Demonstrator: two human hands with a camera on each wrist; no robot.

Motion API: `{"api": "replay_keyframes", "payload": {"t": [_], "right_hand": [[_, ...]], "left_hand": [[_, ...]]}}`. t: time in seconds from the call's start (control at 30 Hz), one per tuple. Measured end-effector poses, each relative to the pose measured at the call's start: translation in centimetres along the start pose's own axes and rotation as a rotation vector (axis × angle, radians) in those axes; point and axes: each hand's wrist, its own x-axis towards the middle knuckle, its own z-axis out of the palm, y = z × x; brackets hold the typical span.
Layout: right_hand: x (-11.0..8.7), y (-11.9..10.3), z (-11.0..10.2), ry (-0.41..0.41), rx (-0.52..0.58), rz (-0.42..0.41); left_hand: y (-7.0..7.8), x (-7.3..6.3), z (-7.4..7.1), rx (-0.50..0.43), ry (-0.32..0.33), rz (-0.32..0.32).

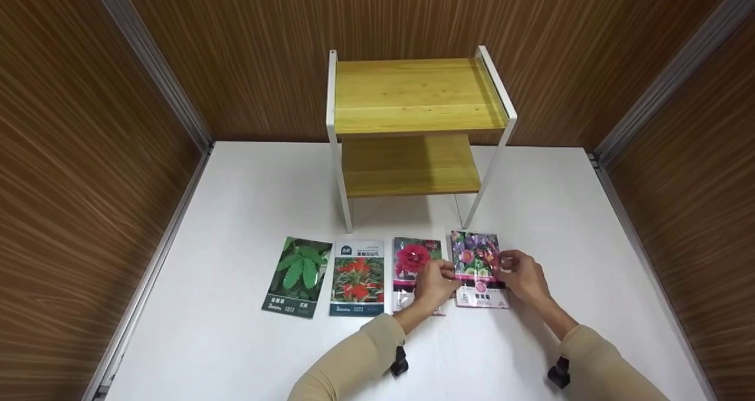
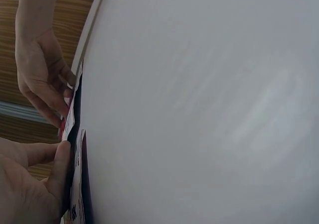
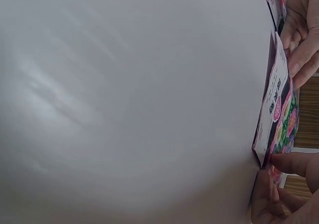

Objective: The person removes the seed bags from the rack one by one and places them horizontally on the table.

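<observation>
A seed packet with pink and purple flowers lies at the right end of a row on the white table. My left hand pinches its left edge between thumb and fingers, reaching across the packet with the big red-pink bloom and partly hiding it. At the opposite edge, my right hand grips the flowered packet; in the right wrist view the right hand's thumb presses on top near a corner of the packet. Some of the left fingertips are hidden by the packet in the left wrist view.
Left in the row lie a green-leaf packet and a red-flower packet. Behind them stands a two-tier wooden shelf with white legs. Wood-grain panels enclose the white table at the back and sides.
</observation>
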Motion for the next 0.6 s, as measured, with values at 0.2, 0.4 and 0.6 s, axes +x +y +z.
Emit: {"api": "replay_keyframes", "payload": {"t": [0.2,0.4,0.6], "right_hand": [[0.0,-0.1,0.1,0.015,-0.015,-0.001],[-0.1,-0.5,0.3,0.054,-0.015,-0.032],[-0.3,-1.3,0.4,0.128,-0.024,-0.087]], "left_hand": [[0.1,0.0,-0.4,0.034,0.005,0.016],[0.2,-0.1,-1.0,0.078,0.037,0.072],[0.6,0.0,-2.3,0.092,0.065,0.118]]}}
